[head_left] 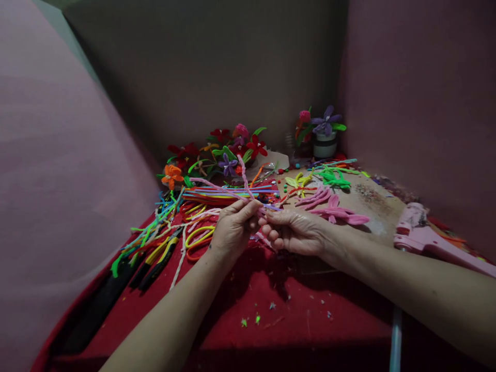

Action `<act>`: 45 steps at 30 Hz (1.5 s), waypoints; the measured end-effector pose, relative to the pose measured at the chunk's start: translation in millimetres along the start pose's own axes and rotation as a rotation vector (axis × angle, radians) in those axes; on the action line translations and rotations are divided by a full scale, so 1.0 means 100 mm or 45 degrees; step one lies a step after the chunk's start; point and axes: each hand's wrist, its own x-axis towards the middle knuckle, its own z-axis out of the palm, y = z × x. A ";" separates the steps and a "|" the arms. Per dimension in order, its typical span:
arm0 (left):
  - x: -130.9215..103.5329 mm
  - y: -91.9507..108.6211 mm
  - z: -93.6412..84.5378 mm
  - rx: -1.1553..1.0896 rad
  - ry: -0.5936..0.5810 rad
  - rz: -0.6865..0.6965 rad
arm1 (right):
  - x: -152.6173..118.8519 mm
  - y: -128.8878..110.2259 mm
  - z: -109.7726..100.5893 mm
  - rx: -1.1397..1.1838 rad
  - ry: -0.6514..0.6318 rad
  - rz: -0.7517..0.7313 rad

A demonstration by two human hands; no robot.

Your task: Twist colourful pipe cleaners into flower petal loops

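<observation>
Over the middle of the red-covered table, my left hand (234,225) and my right hand (294,230) meet fingertip to fingertip. Both are closed in a pinch on pink pipe cleaners (245,175). Two fuzzy pink lengths rise from my fingers, one steeply upward and one slanting to the left. A short purple piece (272,207) shows just above my right fingertips. The point where the strands cross is partly hidden by my fingers. Just beyond my right hand lie shaped pink pipe cleaners (337,211) on a board.
Pliers with yellow and black handles (160,261) lie left among loose coloured pipe cleaners. A pink glue gun (434,240) rests at the right, a glue stick hanging below. Pipe-cleaner flowers (228,164) and a small pot (324,144) stand behind. Scraps dot the red cloth (294,330).
</observation>
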 end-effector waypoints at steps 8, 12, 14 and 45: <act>-0.02 -0.03 0.00 0.060 0.016 0.075 | 0.01 0.01 0.03 -0.136 0.045 -0.052; -0.01 -0.02 -0.01 0.100 0.029 0.045 | 0.00 0.01 0.01 -0.143 0.033 -0.075; -0.01 0.00 -0.01 0.075 0.032 0.014 | -0.01 0.01 0.00 -0.102 -0.008 -0.040; -0.06 0.06 0.00 0.154 -0.044 0.006 | -0.03 0.01 0.08 -0.335 0.075 -0.185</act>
